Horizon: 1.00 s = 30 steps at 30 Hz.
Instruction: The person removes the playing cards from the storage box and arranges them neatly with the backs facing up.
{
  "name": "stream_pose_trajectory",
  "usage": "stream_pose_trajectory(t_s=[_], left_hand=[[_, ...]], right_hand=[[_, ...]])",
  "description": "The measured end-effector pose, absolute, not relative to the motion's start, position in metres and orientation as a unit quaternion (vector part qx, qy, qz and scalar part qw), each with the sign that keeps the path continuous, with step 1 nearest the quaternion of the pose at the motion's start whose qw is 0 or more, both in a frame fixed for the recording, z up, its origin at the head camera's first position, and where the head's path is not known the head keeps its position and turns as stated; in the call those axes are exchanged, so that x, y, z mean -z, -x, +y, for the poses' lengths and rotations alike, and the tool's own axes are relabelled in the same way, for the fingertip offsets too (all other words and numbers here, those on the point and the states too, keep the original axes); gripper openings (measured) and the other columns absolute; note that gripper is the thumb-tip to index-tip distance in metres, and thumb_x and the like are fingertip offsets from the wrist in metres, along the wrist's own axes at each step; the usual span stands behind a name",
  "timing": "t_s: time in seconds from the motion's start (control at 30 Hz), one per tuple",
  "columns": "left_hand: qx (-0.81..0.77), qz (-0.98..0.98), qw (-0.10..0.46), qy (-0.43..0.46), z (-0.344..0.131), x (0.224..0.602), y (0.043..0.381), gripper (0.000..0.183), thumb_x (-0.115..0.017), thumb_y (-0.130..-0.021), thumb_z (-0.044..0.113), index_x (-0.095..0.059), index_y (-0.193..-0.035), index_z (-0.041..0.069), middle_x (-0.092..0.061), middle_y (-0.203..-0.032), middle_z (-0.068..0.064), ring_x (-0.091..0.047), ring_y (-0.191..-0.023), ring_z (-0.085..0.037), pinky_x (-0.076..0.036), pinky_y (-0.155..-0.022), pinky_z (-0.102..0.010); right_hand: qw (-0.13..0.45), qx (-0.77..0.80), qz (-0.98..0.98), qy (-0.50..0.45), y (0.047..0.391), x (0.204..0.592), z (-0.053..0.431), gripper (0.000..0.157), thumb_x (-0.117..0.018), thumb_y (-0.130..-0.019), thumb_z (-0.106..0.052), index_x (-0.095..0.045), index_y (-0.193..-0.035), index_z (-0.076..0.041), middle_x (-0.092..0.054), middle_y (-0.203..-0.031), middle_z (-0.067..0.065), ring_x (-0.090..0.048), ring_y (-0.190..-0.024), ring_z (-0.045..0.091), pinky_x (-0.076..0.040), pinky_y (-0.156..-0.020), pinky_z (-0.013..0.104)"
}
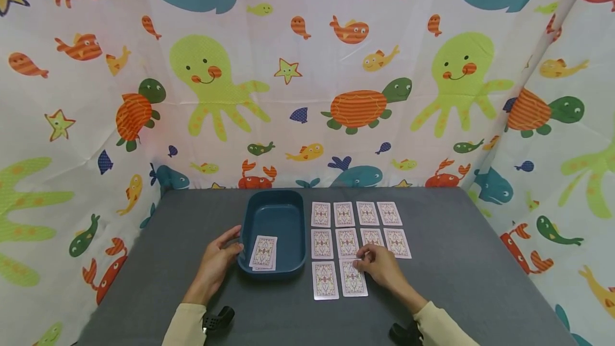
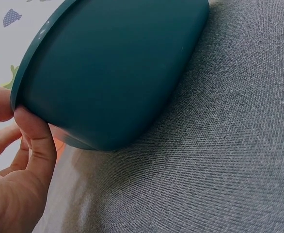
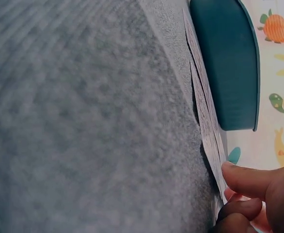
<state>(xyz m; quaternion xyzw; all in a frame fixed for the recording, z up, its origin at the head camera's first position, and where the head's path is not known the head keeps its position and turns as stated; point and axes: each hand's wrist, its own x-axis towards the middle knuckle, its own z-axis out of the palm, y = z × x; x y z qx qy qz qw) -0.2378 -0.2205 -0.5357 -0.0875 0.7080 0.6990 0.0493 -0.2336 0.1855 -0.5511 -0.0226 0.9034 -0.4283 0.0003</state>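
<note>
At the left, my left hand (image 1: 219,260) holds the rim of a dark blue plastic tub (image 1: 298,268), its thumb and a finger pinching the edge in the left wrist view. Inside the tub lies a small stack of patterned playing cards (image 1: 263,252), backs up. My right hand (image 1: 381,266) is over the card rows and pinches a playing card (image 1: 353,281) by its upper right corner, second in the nearest row. That card lies just right of another face-down card (image 1: 325,281). In the right wrist view, the thumb (image 3: 246,179) rests at the card's edge with fingers curled.
Two farther rows of face-down cards (image 1: 321,214) lie right of the tub on the grey tabletop (image 1: 202,223). A white sea-animal curtain (image 1: 298,122) hangs behind and at both sides. Dark wrist bands (image 1: 218,318) show at both sleeves.
</note>
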Motion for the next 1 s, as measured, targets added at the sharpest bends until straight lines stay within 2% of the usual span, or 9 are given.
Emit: stream_pose_trajectory(t_s=[0.37,0.77,1.0], left_hand=[[-0.693,0.713,0.046,0.092,-0.221,0.536,0.236,0.052,-0.056,-0.094,0.005,-0.048,-0.145,0.017,-0.044,-0.144,-0.01,-0.051,-0.107,-0.021,-0.045,-0.088,-0.029],[-0.691,0.714,0.035,0.106,-0.218,0.536,0.237,0.051,-0.057,-0.093,0.004,-0.05,-0.143,0.016,-0.047,-0.14,-0.01,-0.054,-0.099,-0.021,-0.047,-0.083,-0.028],[-0.69,0.715,0.031,0.109,-0.217,0.534,0.237,0.052,-0.058,-0.092,0.004,-0.05,-0.142,0.014,-0.047,-0.14,-0.01,-0.054,-0.098,-0.021,-0.048,-0.082,-0.029]], right_hand=[[-0.035,0.446,0.894,0.012,0.232,0.542,0.183,0.007,-0.076,-0.083,-0.013,-0.071,-0.087,-0.011,-0.056,-0.07,0.001,-0.047,-0.058,0.007,-0.038,-0.054,0.021],[-0.06,0.478,0.876,0.005,0.236,0.516,0.184,0.009,-0.074,-0.085,-0.015,-0.071,-0.093,-0.011,-0.062,-0.081,0.005,-0.054,-0.06,0.01,-0.044,-0.054,0.023],[-0.053,0.512,0.857,0.003,0.238,0.499,0.181,0.012,-0.072,-0.089,-0.017,-0.069,-0.098,-0.01,-0.064,-0.086,0.008,-0.06,-0.062,0.021,-0.045,-0.05,0.025]])
